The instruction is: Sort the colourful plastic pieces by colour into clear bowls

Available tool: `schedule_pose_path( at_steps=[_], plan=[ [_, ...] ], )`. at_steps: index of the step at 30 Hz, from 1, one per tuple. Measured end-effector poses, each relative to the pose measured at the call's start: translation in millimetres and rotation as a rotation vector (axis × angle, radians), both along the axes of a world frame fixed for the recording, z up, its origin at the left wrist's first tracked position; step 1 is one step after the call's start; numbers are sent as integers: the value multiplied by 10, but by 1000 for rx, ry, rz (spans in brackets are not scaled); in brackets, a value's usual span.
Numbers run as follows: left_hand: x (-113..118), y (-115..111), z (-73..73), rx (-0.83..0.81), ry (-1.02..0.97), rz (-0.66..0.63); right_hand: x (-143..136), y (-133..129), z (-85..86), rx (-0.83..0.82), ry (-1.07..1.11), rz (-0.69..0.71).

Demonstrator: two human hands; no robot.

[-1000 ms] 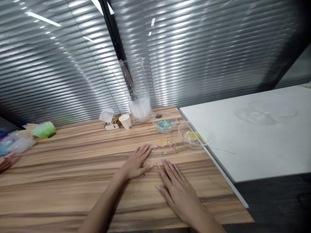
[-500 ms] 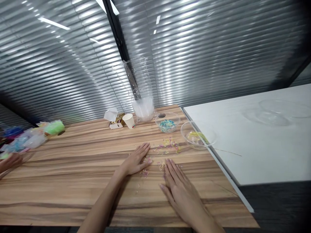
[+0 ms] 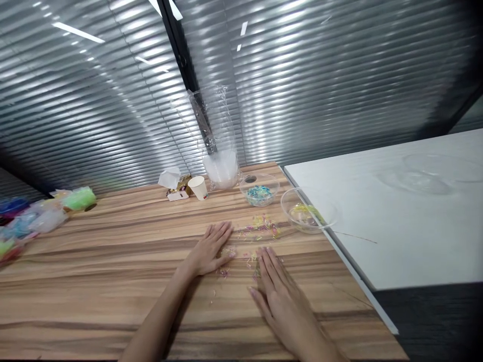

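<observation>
My left hand (image 3: 209, 251) lies flat on the wooden table (image 3: 113, 296), fingers stretched forward, beside small loose beads. My right hand (image 3: 277, 291) rests palm down to the right, fingers extended and thumb apart. Scattered between and ahead of both hands are small pink and yellow tube-like beads (image 3: 260, 227). Beyond them stands a clear bowl (image 3: 278, 187) with blue beads (image 3: 258, 193) in it. Another clear bowl (image 3: 332, 221), holding yellow beads (image 3: 305, 212), sits at the table's right edge. Neither hand grips anything; what lies under the palms is hidden.
At the back are a tissue box (image 3: 179, 193), a paper cup (image 3: 198, 188) and a clear plastic bag (image 3: 222, 168) with white contents. Colourful bags (image 3: 47, 218) lie far left. A white table (image 3: 415, 236) adjoins on the right, with clear lids or dishes on it.
Another person's hand at the far left has gone out of view. The view has shifted slightly; my two hands stay in nearly the same places on the table.
</observation>
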State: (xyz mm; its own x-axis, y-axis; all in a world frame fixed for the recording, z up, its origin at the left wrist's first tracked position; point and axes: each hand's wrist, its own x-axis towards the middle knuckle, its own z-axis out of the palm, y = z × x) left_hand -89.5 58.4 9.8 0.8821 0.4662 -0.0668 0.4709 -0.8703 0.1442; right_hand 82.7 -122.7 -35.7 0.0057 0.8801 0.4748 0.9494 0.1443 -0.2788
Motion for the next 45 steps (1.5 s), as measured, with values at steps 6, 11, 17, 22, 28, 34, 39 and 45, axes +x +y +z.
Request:
schedule_pose_path(
  at_steps=[6,11,17,22,28,34,39,45],
  plan=[
    [170,6,66,5,-49,-22,108,-85,21,13,50,-19],
    [619,42,131,-42,-7,-145,462,-272,12,56,60,-21],
    [754,173,27,-85,-127,-138,647,-344,28,67,-16,36],
    [797,252,-45,-95,-481,134,590,-328,7,51,-72,51],
    [971,306,29,-207,-430,119,560,-301,-88,112,-121,32],
    [1012,272,46,-209,-362,145,565,-280,-119,125,-149,53],
    [1031,235,44,-173,-325,119,560,-276,-149,72,-51,89],
    [1083,211,118,-128,-265,92,517,-285,-116,-22,51,71]
  ],
)
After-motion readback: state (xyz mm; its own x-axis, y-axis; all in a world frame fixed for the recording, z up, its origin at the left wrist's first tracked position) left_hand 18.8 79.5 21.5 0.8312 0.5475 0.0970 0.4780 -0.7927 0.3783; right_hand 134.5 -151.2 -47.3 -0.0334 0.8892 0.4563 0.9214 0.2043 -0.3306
